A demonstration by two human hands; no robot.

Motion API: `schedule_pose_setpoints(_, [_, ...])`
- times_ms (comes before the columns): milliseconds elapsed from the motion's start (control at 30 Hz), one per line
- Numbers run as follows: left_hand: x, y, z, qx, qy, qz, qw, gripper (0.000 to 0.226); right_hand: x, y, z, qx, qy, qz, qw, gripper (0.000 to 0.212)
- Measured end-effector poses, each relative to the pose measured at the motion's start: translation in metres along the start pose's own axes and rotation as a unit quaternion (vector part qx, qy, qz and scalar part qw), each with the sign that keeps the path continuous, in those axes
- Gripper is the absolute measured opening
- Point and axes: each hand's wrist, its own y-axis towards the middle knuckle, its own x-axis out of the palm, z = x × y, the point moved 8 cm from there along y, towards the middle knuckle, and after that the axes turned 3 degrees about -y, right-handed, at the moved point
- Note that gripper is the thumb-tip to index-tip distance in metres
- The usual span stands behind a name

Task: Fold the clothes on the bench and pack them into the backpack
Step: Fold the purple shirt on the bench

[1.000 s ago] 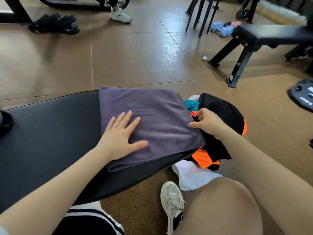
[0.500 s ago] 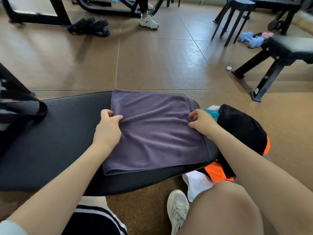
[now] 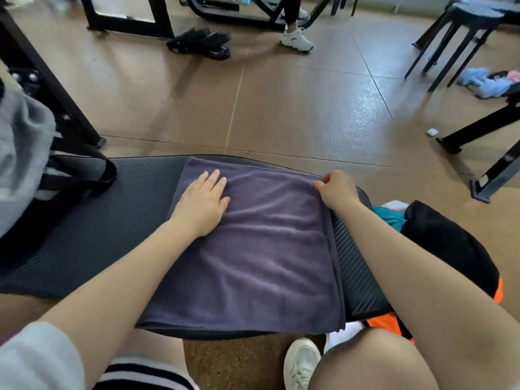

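A folded purple towel [image 3: 261,249] lies flat on the black ribbed bench [image 3: 92,237] in front of me. My left hand [image 3: 204,202] rests palm-down on its far left part, fingers spread. My right hand [image 3: 337,190] pinches the towel's far right corner. A black and orange backpack [image 3: 450,249] sits on the floor right of the bench, with teal cloth [image 3: 389,219] showing at its mouth. A grey garment [image 3: 19,153] with a black strap lies at the bench's left end.
My knee and white shoe [image 3: 301,364] are below the bench. Another bench's black legs [image 3: 489,164] stand at the right, stools [image 3: 461,32] and blue cloth [image 3: 484,83] beyond. A person's shoe [image 3: 297,40] and black sandals [image 3: 202,43] lie on the brown floor.
My left hand let go of the towel's left edge and now lies flat on it. My right hand slid to the far right corner. The view shifted left, showing the grey garment.
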Motion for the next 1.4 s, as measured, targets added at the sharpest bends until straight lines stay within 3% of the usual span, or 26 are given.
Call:
schedule_pose_setpoints(67, [0.002, 0.007, 0.001, -0.011, -0.008, -0.005, 1.0, 0.057, 0.005, 0.009, 0.004, 0.025, 0.043, -0.01, 0.999, 0.031])
schedule_pose_setpoints(267, [0.003, 0.015, 0.008, -0.007, -0.005, 0.002, 1.0, 0.062, 0.017, 0.025, 0.005, 0.068, 0.143, -0.054, 0.986, 0.017])
schedule_pose_setpoints(333, [0.001, 0.019, 0.007, -0.013, -0.009, 0.002, 1.0, 0.062, 0.019, 0.03, 0.008, 0.068, 0.167, -0.064, 0.982, 0.025])
schedule_pose_setpoints(500, [-0.001, 0.029, 0.011, -0.005, -0.013, 0.01, 1.0, 0.061, 0.0, 0.046, 0.018, 0.054, 0.167, -0.081, 0.981, 0.026])
schedule_pose_setpoints(667, [0.013, 0.032, 0.008, -0.014, 0.019, -0.029, 0.999, 0.068, -0.006, 0.047, 0.022, 0.034, 0.052, -0.033, 0.998, 0.011])
schedule_pose_setpoints(767, [0.013, 0.032, 0.008, -0.02, 0.022, -0.023, 0.999, 0.072, -0.001, 0.034, 0.027, 0.038, 0.111, -0.003, 0.993, 0.019])
schedule_pose_setpoints(867, [0.013, 0.033, 0.008, -0.026, 0.023, -0.018, 0.999, 0.075, 0.005, 0.005, 0.028, 0.038, 0.166, -0.05, 0.984, 0.022])
schedule_pose_setpoints(1000, [0.012, 0.035, 0.008, -0.053, 0.017, -0.005, 0.998, 0.078, 0.012, -0.022, 0.025, 0.018, 0.129, -0.119, 0.984, 0.017])
schedule_pose_setpoints(1267, [0.015, 0.043, 0.015, -0.094, 0.002, -0.016, 0.995, 0.107, -0.02, -0.001, 0.03, 0.031, 0.05, -0.021, 0.998, 0.013])
schedule_pose_setpoints(1400, [0.003, 0.031, 0.033, -0.009, -0.033, 0.027, 0.999, 0.091, -0.014, -0.016, 0.035, 0.042, 0.016, 0.024, 0.999, 0.032])
